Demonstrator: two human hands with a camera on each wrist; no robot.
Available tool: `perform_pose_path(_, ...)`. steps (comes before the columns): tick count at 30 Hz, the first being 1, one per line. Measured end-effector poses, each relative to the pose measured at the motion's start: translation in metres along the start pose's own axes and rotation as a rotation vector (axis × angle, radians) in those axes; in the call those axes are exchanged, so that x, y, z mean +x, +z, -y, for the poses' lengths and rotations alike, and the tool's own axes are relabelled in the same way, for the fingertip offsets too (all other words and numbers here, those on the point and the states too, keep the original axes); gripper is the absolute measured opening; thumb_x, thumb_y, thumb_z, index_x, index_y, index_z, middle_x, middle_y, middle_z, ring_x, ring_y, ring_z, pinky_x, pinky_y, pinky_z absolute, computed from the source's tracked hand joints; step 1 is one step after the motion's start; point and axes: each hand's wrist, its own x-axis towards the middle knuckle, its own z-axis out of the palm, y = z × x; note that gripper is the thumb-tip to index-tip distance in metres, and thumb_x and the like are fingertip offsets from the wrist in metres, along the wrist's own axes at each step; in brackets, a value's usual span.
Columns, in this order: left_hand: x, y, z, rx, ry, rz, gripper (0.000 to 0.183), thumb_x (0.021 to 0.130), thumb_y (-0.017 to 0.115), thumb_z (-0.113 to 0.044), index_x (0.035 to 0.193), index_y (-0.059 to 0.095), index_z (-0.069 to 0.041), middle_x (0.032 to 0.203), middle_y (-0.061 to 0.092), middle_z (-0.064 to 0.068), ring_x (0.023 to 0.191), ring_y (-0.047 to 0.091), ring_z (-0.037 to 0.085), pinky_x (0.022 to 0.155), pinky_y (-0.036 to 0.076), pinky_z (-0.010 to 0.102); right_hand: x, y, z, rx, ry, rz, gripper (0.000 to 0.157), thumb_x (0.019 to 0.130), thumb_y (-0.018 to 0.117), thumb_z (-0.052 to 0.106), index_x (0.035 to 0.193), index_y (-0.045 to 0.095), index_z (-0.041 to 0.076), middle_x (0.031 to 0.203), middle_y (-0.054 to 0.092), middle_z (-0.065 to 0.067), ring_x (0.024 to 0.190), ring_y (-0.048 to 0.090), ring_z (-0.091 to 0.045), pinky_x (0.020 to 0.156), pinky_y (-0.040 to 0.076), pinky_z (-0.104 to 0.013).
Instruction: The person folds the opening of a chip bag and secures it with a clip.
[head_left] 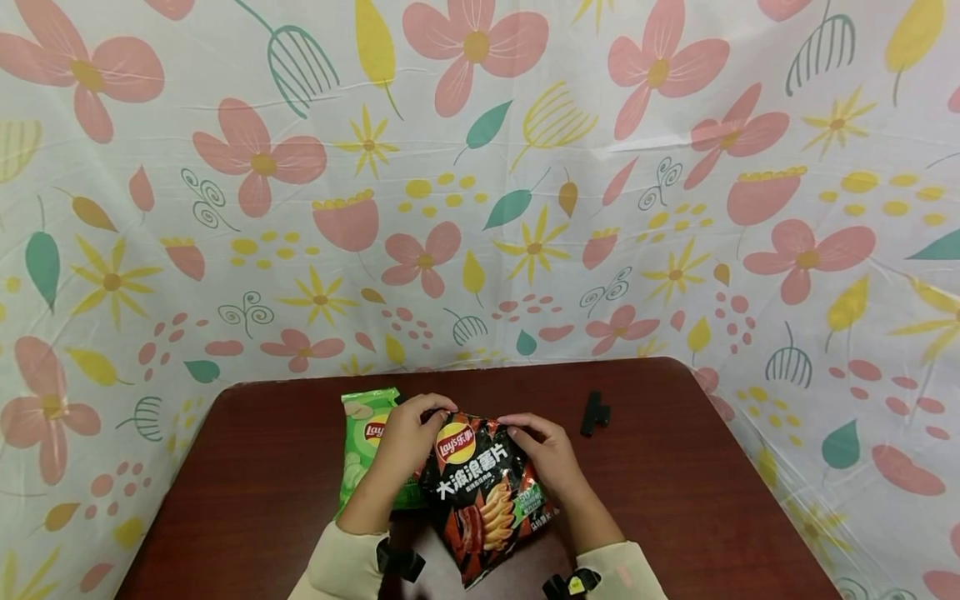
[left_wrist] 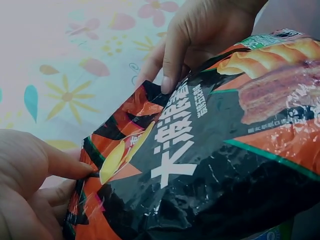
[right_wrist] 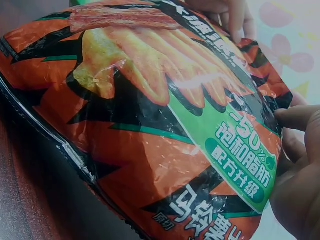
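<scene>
Chip bag (head_left: 483, 492), black, between left grip (head_left: 412, 432) and right grip (head_left: 551, 454), both pinched closed on its top edge.

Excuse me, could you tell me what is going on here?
A person's left hand and right hand pinch the top edge of a glossy black-and-orange Lay's chip bag, near opposite ends. No tear shows in it. A green Lay's chip bag, partly hidden in the head view, and a small black object lie on the reddish-brown table.
</scene>
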Motion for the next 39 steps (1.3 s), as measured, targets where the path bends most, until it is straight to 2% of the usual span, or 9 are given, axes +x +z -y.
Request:
perform_pose_path(4, -0.001, -0.002, 0.001, -0.030, -0.023, 0.017, 0.018, 0.102, 0.061, -0.014, 0.102, 0.075, -0.025, 0.109, 0.071, 0.001, 0.048, 0.042, 0.012, 0.050, 0.041, 0.029, -0.001, 0.000, -0.001, 0.018, -0.017, 0.004, 0.029, 0.100, 0.063, 0.012, 0.118, 0.067, -0.010, 0.121, 0.070, -0.014, 0.110, 0.066, -0.011, 0.091, 0.056, -0.026)
perform_pose_path(7, -0.001, -0.003, 0.002, -0.062, -0.047, 0.031, 0.020, 0.102, 0.059, -0.014, 0.099, 0.074, -0.028, 0.099, 0.069, 0.001, 0.045, 0.039, 0.012, 0.047, 0.040, 0.028, -0.002, 0.000, -0.001, 0.036, -0.013, 0.007, 0.027, 0.101, 0.062, 0.013, 0.112, 0.067, -0.011, 0.120, 0.070, -0.014, 0.108, 0.066, -0.008, 0.091, 0.056, -0.026)
perform_pose_path(9, -0.002, -0.004, 0.003, -0.078, -0.055, 0.041, 0.021, 0.103, 0.058, -0.015, 0.099, 0.073, -0.028, 0.092, 0.067, 0.004, 0.044, 0.037, 0.012, 0.046, 0.039, 0.029, -0.002, -0.001, -0.001, 0.041, -0.026, 0.019, 0.026, 0.101, 0.061, 0.013, 0.109, 0.066, -0.011, 0.119, 0.069, -0.015, 0.109, 0.066, -0.010, 0.092, 0.056, -0.027)
perform_pose_path(14, -0.002, -0.005, 0.002, -0.095, -0.078, 0.089, 0.021, 0.104, 0.056, -0.016, 0.101, 0.072, -0.029, 0.094, 0.068, 0.002, 0.045, 0.036, 0.014, 0.047, 0.039, 0.030, -0.002, -0.001, 0.000, 0.023, -0.027, 0.028, 0.021, 0.102, 0.059, 0.011, 0.105, 0.070, -0.007, 0.117, 0.069, -0.014, 0.112, 0.065, -0.019, 0.093, 0.055, -0.026)
perform_pose_path(21, -0.001, -0.006, 0.003, -0.122, -0.112, 0.152, 0.028, 0.105, 0.050, -0.017, 0.104, 0.075, -0.030, 0.057, 0.046, 0.002, 0.044, 0.031, 0.015, 0.044, 0.032, 0.028, -0.003, -0.002, 0.001, 0.005, -0.034, 0.033, 0.023, 0.102, 0.053, 0.004, 0.109, 0.072, -0.007, 0.119, 0.066, -0.022, 0.111, 0.065, -0.016, 0.095, 0.054, -0.025)
perform_pose_path(24, -0.001, -0.005, 0.004, -0.088, -0.095, 0.145, 0.020, 0.104, 0.056, -0.024, 0.102, 0.075, -0.030, 0.068, 0.058, -0.001, 0.049, 0.038, 0.014, 0.049, 0.038, 0.030, -0.002, -0.003, 0.000, -0.004, -0.046, 0.042, 0.023, 0.103, 0.053, 0.006, 0.109, 0.072, -0.005, 0.118, 0.067, -0.020, 0.112, 0.065, -0.019, 0.095, 0.054, -0.025)
perform_pose_path(29, -0.001, -0.001, 0.004, -0.003, -0.037, 0.114, 0.009, 0.100, 0.065, -0.029, 0.101, 0.074, -0.029, 0.108, 0.072, -0.003, 0.067, 0.052, 0.013, 0.065, 0.044, 0.032, -0.002, 0.000, 0.002, -0.004, 0.004, 0.012, 0.020, 0.103, 0.057, 0.011, 0.109, 0.070, -0.003, 0.115, 0.067, -0.016, 0.106, 0.065, -0.021, 0.089, 0.055, -0.027)
perform_pose_path(35, -0.002, 0.006, 0.002, -0.015, -0.048, 0.073, 0.007, 0.098, 0.068, -0.021, 0.103, 0.071, -0.024, 0.112, 0.072, -0.001, 0.068, 0.053, 0.013, 0.064, 0.046, 0.031, 0.000, 0.003, 0.004, -0.073, 0.054, -0.054, 0.022, 0.101, 0.064, 0.025, 0.115, 0.067, 0.008, 0.109, 0.064, -0.013, 0.095, 0.061, -0.014, 0.084, 0.052, -0.027)
perform_pose_path(39, -0.003, 0.009, 0.001, -0.024, -0.049, 0.062, 0.009, 0.098, 0.067, -0.018, 0.107, 0.070, -0.018, 0.112, 0.072, 0.002, 0.077, 0.058, 0.013, 0.068, 0.047, 0.032, 0.001, 0.004, 0.004, -0.100, 0.055, -0.050, 0.025, 0.099, 0.067, 0.022, 0.117, 0.066, 0.006, 0.106, 0.064, -0.014, 0.091, 0.062, -0.015, 0.080, 0.052, -0.026)
